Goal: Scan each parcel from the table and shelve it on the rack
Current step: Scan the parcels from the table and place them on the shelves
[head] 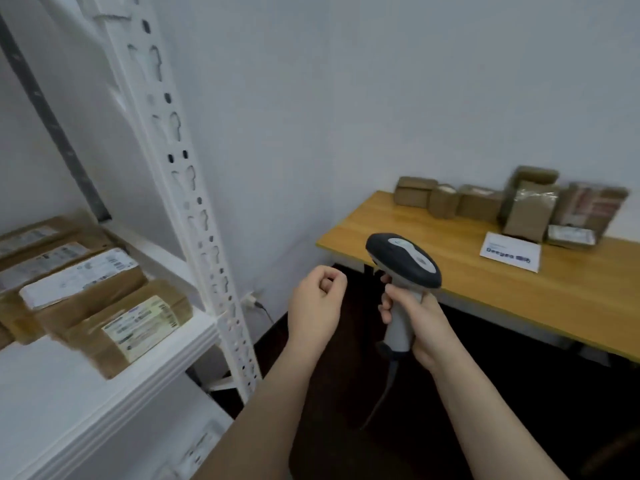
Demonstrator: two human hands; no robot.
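Observation:
My right hand [412, 317] grips the pale handle of a grey barcode scanner [403, 261], its dark head pointing away and its cable hanging down. My left hand [317, 306] hovers beside it with fingers curled and nothing in it. Several brown parcels [481, 202] stand along the back of the wooden table [415, 244] at the right. On the white rack's shelf [86, 386] at the left lie several brown labelled parcels [135, 323] side by side.
A white perforated rack post [194, 209] stands between the shelf and the table. A white card with printed text [510, 251] lies on the table. A wall socket with a plug [252, 301] sits low on the wall. The floor below is dark.

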